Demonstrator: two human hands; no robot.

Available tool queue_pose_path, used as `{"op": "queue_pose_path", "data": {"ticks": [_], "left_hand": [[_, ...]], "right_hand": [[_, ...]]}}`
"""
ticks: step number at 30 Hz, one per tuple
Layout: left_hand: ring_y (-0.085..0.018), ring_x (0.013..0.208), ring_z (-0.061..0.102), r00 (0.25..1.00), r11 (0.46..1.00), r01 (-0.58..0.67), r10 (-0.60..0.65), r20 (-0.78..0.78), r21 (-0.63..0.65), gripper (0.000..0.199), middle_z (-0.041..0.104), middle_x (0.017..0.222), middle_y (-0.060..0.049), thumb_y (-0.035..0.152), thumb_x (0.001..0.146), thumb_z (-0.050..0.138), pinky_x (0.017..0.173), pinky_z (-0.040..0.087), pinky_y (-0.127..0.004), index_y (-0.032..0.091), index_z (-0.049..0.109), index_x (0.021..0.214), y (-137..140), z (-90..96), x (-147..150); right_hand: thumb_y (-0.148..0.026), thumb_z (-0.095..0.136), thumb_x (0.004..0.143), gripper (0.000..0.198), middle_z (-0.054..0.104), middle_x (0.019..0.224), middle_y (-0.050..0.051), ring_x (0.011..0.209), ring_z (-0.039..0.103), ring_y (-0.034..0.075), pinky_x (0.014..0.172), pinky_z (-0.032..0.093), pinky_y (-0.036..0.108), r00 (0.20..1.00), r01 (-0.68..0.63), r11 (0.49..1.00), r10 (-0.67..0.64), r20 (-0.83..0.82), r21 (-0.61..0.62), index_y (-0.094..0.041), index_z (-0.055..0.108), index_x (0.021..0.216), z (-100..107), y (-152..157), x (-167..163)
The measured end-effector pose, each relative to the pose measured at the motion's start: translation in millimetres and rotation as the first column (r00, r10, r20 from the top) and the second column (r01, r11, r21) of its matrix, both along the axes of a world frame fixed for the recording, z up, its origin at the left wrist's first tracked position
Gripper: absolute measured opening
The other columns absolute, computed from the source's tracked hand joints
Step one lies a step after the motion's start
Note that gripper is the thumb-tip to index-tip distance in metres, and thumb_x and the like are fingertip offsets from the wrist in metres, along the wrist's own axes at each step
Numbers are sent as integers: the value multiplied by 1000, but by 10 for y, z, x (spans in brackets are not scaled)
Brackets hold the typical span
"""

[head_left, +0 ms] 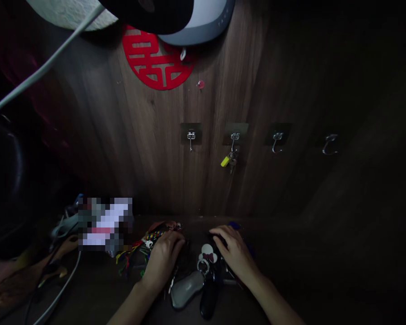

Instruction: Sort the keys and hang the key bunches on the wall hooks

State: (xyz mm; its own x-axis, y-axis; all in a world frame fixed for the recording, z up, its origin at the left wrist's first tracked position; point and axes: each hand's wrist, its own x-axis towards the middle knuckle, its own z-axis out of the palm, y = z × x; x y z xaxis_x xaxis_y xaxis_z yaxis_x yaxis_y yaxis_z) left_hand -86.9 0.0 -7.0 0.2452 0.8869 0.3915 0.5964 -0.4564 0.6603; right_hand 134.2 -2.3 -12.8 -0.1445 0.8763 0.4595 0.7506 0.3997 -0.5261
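Key bunch [203,272] at the lower centre of the frame, lying on a dark surface [291,275]: it carries a grey fob [186,290], a black fob [208,299] hard to make out against the gloom, and a pale round-eared charm [207,251]. Left hand [165,250] curls just left of it, partly covering a colourful braided strap [154,235]; its fingertips vanish in shadow, so I cannot tell whether it grasps anything. Right hand [230,243] is bent, fingers over something too dim to name, its grip equally unclear. Both forearms are cut off below. Near the centre, keys with a yellow tag [225,161] hang on a hook [235,136]. At left, a pixelated patch [104,225] hides whatever is there. Along the top edge, a grey cap [203,22], cropped, overlaps a red ornament [162,76].
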Motion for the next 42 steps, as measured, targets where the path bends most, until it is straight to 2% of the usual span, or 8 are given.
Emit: {"op": "queue_pose_path", "data": {"ticks": [5, 10, 17, 21, 26, 32, 37, 42], "left_hand": [[-17, 71, 58, 947, 987, 14, 39, 319, -162, 24, 63, 73, -1, 38, 86, 47, 65, 45, -26, 18, 59, 79, -15, 47, 83], [-15, 69, 57, 841, 970, 90, 47, 539, -225, 31, 61, 70, 0, 46, 81, 52, 66, 45, -24, 17, 59, 76, -22, 53, 152], [-15, 68, 55, 851, 962, 115, 34, 525, -249, 29, 59, 69, 1, 45, 81, 53, 65, 43, -23, 17, 58, 74, -44, 32, 192], [-15, 71, 55, 873, 971, 84, 36, 486, -223, 27, 59, 72, 1, 44, 82, 51, 67, 44, -23, 18, 57, 77, -59, 46, 184], [-16, 79, 58, 864, 963, 140, -5, 504, -230, 23, 61, 79, 0, 41, 85, 48, 73, 46, -26, 19, 54, 85, -100, 89, 193], [-17, 89, 62, 758, 903, 350, -116, 642, -251, 37, 64, 100, -4, 30, 77, 61, 81, 49, -31, 22, 47, 110, -123, 46, 239], [-17, 85, 62, 771, 900, 353, -123, 625, -258, 21, 65, 88, -3, 32, 80, 58, 78, 49, -30, 19, 55, 97, -113, 40, 231], [-15, 78, 60, 796, 903, 321, -95, 597, -285, 23, 63, 82, 0, 35, 84, 52, 72, 48, -27, 19, 54, 100, -121, 79, 210]], "right_hand": [[-27, 50, 86, 19, 66, 97, 3, 95, 58, 21, 84, 43, 36, 989, -87, 994, 78, -129, -69, -28, 62, 100, 111, -150, -228], [-32, 61, 78, 38, 65, 103, 3, 96, 59, 21, 85, 45, 33, 953, -162, 977, 120, -278, -135, -27, 55, 115, 94, -236, -417], [-33, 51, 84, 17, 68, 86, 3, 83, 62, 18, 74, 48, 27, 882, -185, 975, 108, -458, -125, -22, 60, 93, 31, -161, -486], [-41, 52, 83, 24, 67, 86, 4, 82, 62, 19, 74, 48, 28, 814, -214, 965, 92, -574, -149, -20, 62, 90, 53, -147, -444], [-52, 60, 75, 35, 64, 73, 1, 68, 62, 17, 64, 50, 28, 668, -346, 900, 37, -744, -266, -18, 61, 84, 131, -163, -431], [-55, 62, 71, 36, 61, 68, -1, 62, 60, 15, 59, 48, 26, 635, -360, 882, -8, -773, -305, -19, 62, 79, 170, -165, -442], [-50, 63, 73, 33, 60, 65, -2, 58, 57, 13, 58, 45, 25, 637, -399, 863, 18, -770, -310, -18, 63, 82, 165, -160, -433], [-43, 65, 73, 32, 55, 61, -5, 55, 54, 11, 56, 42, 23, 587, -444, 842, 14, -809, -307, -20, 60, 95, 195, -175, -418]]}}
